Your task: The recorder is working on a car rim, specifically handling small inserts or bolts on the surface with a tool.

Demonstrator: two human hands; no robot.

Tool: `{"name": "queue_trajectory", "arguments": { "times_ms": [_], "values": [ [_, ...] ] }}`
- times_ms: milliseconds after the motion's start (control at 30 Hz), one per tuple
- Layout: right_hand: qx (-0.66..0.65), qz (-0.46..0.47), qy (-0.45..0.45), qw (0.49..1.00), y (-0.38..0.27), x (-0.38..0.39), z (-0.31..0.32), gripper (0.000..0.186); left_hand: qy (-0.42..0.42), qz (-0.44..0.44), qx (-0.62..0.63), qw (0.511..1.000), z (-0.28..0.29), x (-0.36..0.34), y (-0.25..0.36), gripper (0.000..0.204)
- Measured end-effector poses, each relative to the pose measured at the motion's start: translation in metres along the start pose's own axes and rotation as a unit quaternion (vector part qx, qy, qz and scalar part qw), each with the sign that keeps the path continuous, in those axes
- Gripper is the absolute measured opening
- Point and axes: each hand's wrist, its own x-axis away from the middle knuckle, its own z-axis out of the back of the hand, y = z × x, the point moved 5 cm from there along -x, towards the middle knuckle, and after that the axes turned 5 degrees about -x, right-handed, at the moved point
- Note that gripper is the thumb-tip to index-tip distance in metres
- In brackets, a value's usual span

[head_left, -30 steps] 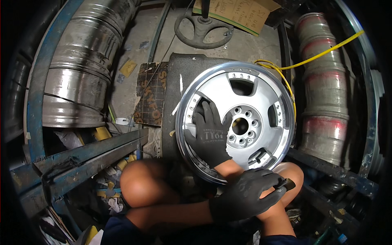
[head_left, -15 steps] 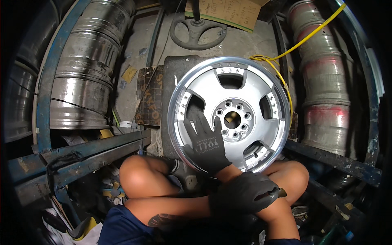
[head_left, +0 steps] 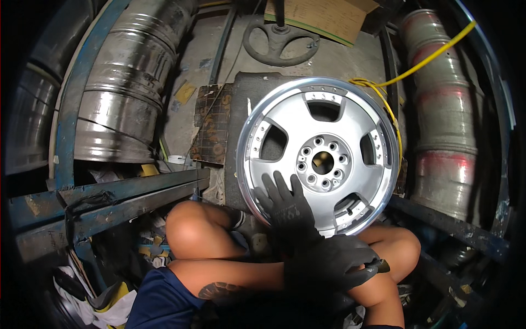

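Note:
A silver alloy wheel rim (head_left: 263, 167) with a polished lip lies face up before me. Over its lower-left spoke my right hand (head_left: 287, 205), in a black glove, has its fingers spread. Whether it touches the metal I cannot tell. My left hand (head_left: 334, 263), gloved in black too, crosses over the right arm, its fingers curled round the forearm (head_left: 378, 288). Parts of that hand's fingers are hidden in shadow. The rim has open windows, small studs near its lip and a ring of bolt holes about the centre bore.
Stacked metal rims stand at the left (head_left: 118, 123) and right (head_left: 446, 118). Blue metal frame bars (head_left: 137, 203) flank me. Under the rim lies a dark mat (head_left: 246, 104). A steering wheel (head_left: 279, 52), a cardboard box (head_left: 329, 19) and a yellow hose (head_left: 422, 63) are beyond.
The view has shifted, so the scene sits farther right. My right hand has drawn back slightly toward me; its bare wrist, visible before, is now hidden. My left hand stays on the right forearm.

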Motion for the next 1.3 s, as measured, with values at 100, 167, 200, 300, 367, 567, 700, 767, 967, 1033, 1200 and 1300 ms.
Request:
{"name": "queue_trajectory", "arguments": {
  "times_ms": [100, 167, 200, 300, 367, 567, 700, 767, 967, 1033, 1200, 1300],
  "values": [
    [0.022, -0.008, -0.063, 0.998, -0.004, -0.006, 0.005, 0.057, -0.038, 0.044, 0.095, 0.994, 0.003, -0.005, -0.003, 0.024],
    [0.002, -0.023, -0.093, 0.995, 0.0, -0.017, 0.009, 0.058, 0.008, 0.039, 0.006, 0.999, 0.008, -0.004, 0.0, 0.024],
    [0.003, -0.019, -0.091, 0.996, 0.001, -0.024, 0.01, 0.058, 0.01, 0.038, 0.003, 0.999, 0.012, -0.004, 0.001, 0.024],
    [0.107, -0.007, -0.084, 0.991, 0.003, -0.042, 0.01, 0.057, 0.03, 0.061, -0.038, 0.997, 0.034, -0.012, 0.0, 0.025],
    [0.132, -0.005, -0.082, 0.988, -0.002, -0.049, 0.005, 0.056, 0.026, 0.098, -0.034, 0.994, 0.048, -0.019, -0.002, 0.025],
    [0.172, 0.022, -0.123, 0.977, -0.005, -0.037, -0.007, 0.052, 0.073, 0.027, -0.172, 0.982, 0.07, -0.017, -0.024, 0.023],
    [0.08, 0.004, -0.072, 0.994, -0.009, -0.007, 0.016, 0.045, 0.137, 0.218, -0.113, 0.96, 0.08, -0.01, -0.034, 0.02],
    [0.034, 0.002, -0.049, 0.998, -0.012, 0.009, 0.034, 0.042, 0.169, 0.234, -0.094, 0.953, 0.078, 0.003, -0.058, 0.022],
    [-0.066, -0.067, 0.02, 0.995, 0.051, 0.06, 0.089, 0.03, 0.072, 0.325, -0.279, 0.901, 0.105, 0.021, -0.117, 0.03],
    [-0.097, -0.157, -0.013, 0.983, 0.083, 0.081, 0.092, 0.032, 0.077, 0.379, -0.172, 0.906, 0.112, 0.029, -0.133, 0.035],
    [-0.172, -0.283, -0.146, 0.932, 0.132, 0.109, 0.076, 0.033, 0.086, 0.352, -0.155, 0.919, 0.125, 0.026, -0.14, 0.034],
    [-0.155, -0.219, -0.163, 0.95, 0.136, 0.101, 0.071, 0.046, 0.086, 0.207, -0.321, 0.92, 0.127, 0.02, -0.142, 0.037]
  ]
}}
